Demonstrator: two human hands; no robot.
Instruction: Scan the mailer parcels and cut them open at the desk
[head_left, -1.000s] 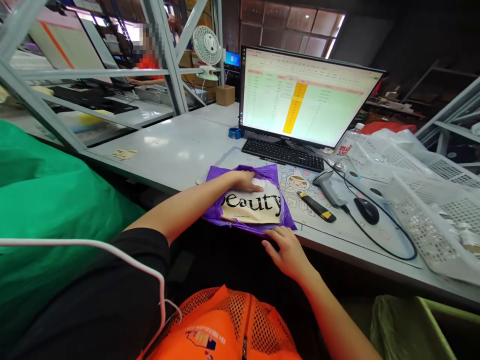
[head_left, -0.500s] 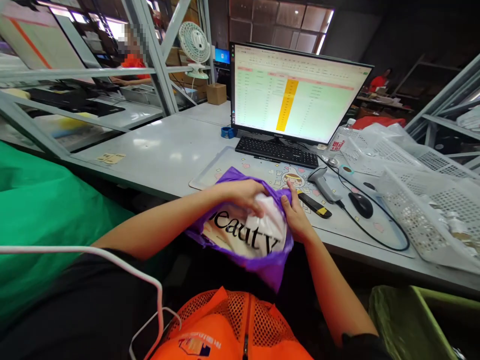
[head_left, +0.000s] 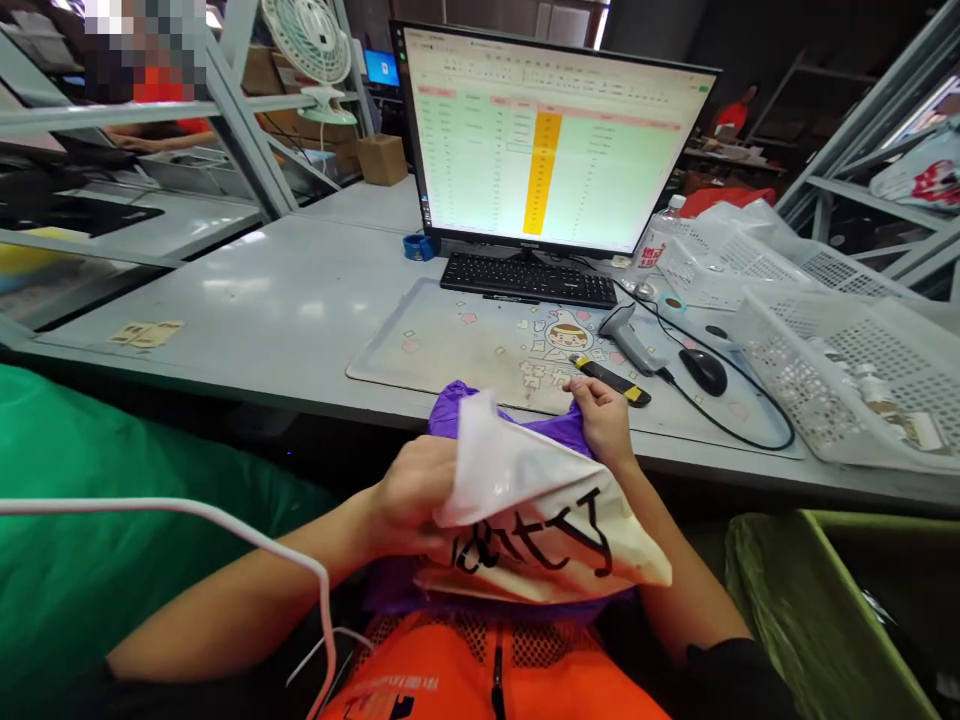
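Observation:
My left hand point(head_left: 420, 490) is closed on a cream bag with black lettering point(head_left: 555, 530) and a whitish, clear plastic flap point(head_left: 487, 465) at its upper left. Most of this bag is out in front of my vest. Behind and below it shows a purple plastic bag point(head_left: 555, 430). The fingers of my right hand point(head_left: 600, 415) pinch the purple bag's upper right edge, near the desk's front edge. Just beyond that hand, a black and yellow utility knife point(head_left: 611, 380) lies on the patterned desk mat point(head_left: 427, 340).
A monitor point(head_left: 547, 140), keyboard point(head_left: 525, 280), barcode scanner point(head_left: 630, 340) and mouse point(head_left: 703, 370) stand on the desk. White baskets point(head_left: 847, 370) line the right side. A green bin point(head_left: 825, 600) is low right, green fabric point(head_left: 112, 500) at left. A white cable point(head_left: 247, 540) crosses lower left.
The cream bag has come up out of the purple bag in my left hand, toward my body. My right hand still holds the purple edge. The view has shifted to the right.

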